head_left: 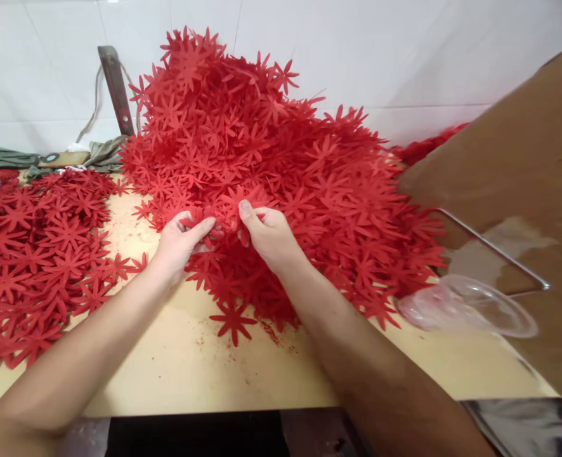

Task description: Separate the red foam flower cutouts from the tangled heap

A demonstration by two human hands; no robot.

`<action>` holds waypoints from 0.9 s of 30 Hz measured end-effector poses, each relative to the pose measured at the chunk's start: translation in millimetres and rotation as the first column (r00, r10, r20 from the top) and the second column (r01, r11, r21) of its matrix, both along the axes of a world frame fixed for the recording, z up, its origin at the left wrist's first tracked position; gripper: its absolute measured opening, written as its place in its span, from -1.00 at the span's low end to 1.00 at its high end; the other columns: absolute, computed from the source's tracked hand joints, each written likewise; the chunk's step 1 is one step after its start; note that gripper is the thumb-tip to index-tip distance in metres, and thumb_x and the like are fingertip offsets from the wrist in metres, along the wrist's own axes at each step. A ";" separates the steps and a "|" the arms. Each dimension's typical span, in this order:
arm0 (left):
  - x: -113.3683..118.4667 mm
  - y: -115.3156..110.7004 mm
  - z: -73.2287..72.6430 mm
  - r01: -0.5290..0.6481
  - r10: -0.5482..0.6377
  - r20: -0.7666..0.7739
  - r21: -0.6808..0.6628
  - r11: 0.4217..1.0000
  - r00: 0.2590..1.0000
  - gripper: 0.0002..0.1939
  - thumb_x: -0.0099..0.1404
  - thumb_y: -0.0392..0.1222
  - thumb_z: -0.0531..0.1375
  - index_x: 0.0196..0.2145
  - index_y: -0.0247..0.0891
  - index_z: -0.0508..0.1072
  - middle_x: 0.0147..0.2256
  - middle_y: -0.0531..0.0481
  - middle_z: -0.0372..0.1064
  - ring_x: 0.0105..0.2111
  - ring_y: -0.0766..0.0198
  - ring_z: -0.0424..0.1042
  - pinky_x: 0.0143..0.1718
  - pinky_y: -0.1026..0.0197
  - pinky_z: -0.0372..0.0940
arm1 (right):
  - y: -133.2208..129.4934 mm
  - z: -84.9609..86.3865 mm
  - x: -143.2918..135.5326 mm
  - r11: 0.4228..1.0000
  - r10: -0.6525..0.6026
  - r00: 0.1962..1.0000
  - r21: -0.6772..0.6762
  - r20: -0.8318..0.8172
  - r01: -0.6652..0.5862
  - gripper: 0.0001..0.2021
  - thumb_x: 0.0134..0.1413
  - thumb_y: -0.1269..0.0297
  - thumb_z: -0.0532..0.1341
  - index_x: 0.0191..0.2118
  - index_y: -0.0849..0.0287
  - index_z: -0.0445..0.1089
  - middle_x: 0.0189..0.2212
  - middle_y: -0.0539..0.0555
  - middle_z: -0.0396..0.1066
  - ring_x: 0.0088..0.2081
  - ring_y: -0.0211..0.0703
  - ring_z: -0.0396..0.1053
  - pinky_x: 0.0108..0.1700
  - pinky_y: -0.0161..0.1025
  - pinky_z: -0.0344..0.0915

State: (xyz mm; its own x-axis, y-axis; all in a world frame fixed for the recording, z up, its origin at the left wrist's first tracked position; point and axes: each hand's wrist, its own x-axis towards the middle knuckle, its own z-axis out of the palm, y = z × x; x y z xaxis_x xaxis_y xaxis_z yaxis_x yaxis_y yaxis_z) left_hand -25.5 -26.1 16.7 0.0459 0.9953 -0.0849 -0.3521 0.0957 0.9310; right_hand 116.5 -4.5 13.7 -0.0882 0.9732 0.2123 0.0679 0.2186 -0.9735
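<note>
A tall heap of red flower-shaped cutouts (262, 139) with long narrow petals rises against the wall. At its front edge my left hand (186, 238) pinches red flower cutouts between thumb and fingers. Close beside it on the right, my right hand (266, 231) grips red flower cutouts too, its thumb lying on top. The held pieces blend with the heap behind them, so how many there are is hard to make out. One loose cutout (234, 322) lies flat on the table just below the hands.
More red cutouts (38, 254) spread over the table's (167, 362) left side. Clear plastic containers (466, 308) sit at the right by a brown cardboard sheet (509, 190) and a thin metal rod (495, 249). A metal bracket (116, 89) and green cloth (5, 157) are at back left.
</note>
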 end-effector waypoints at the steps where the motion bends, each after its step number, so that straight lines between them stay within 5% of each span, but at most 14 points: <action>1: -0.1 0.3 0.4 -0.009 0.009 -0.001 0.005 1.000 1.000 -0.65 -0.09 -0.18 0.37 -0.43 -0.29 0.28 -0.54 0.13 0.42 -0.56 0.43 0.42 -0.53 0.39 0.29 | 0.0 -1.6 0.0 0.999 0.038 0.999 0.023 -0.008 -0.038 -0.41 -0.20 -0.34 0.14 -0.70 0.16 0.14 -0.78 -0.09 0.10 -0.69 -0.43 0.02 -0.61 -0.34 0.00; 8: 2.4 0.9 3.7 -0.039 0.040 0.041 -0.010 0.999 0.998 -0.78 -0.01 -0.34 0.32 -0.37 -0.31 0.39 -0.57 0.17 0.41 -0.59 0.51 0.37 -0.53 0.45 0.25 | -2.3 -12.0 12.5 0.993 0.116 0.993 0.037 -0.017 -0.116 -0.63 -0.14 -0.04 0.29 -0.52 0.18 0.28 -0.64 -0.07 0.25 -0.58 -0.38 0.17 -0.48 -0.34 0.15; 17: 9.4 -3.8 5.9 0.023 -0.020 -0.061 0.048 0.999 0.998 -0.75 -0.02 -0.21 0.35 -0.51 -0.33 0.33 -0.69 0.15 0.34 -0.69 0.51 0.29 -0.62 0.46 0.17 | -2.7 -10.3 19.7 0.988 -0.136 0.989 0.080 0.050 0.132 -0.40 -0.15 -0.30 0.15 -0.70 0.12 -0.08 -0.77 -0.14 -0.14 -0.68 -0.46 -0.16 -0.64 -0.31 -0.19; 24: 9.0 -3.3 5.2 0.008 -0.003 -0.055 0.085 0.996 0.998 -0.70 -0.07 -0.15 0.38 -0.53 -0.33 0.32 -0.70 0.18 0.31 -0.69 0.55 0.26 -0.61 0.47 0.14 | -5.2 -4.9 15.9 0.999 0.041 0.989 0.030 -0.141 -0.037 -0.45 -0.35 -0.27 0.29 -0.51 0.13 0.15 -0.67 -0.15 0.13 -0.64 -0.45 0.06 -0.61 -0.37 0.08; 27: 7.6 -3.9 4.4 0.000 0.003 -0.045 0.074 0.997 0.999 -0.69 -0.10 -0.15 0.39 -0.49 -0.34 0.37 -0.65 0.18 0.34 -0.67 0.55 0.27 -0.59 0.46 0.16 | -5.1 -5.5 16.7 1.000 -0.011 0.990 0.023 -0.144 0.014 -0.47 -0.33 -0.23 0.31 -0.54 0.14 0.16 -0.71 -0.16 0.12 -0.66 -0.45 0.04 -0.63 -0.37 0.03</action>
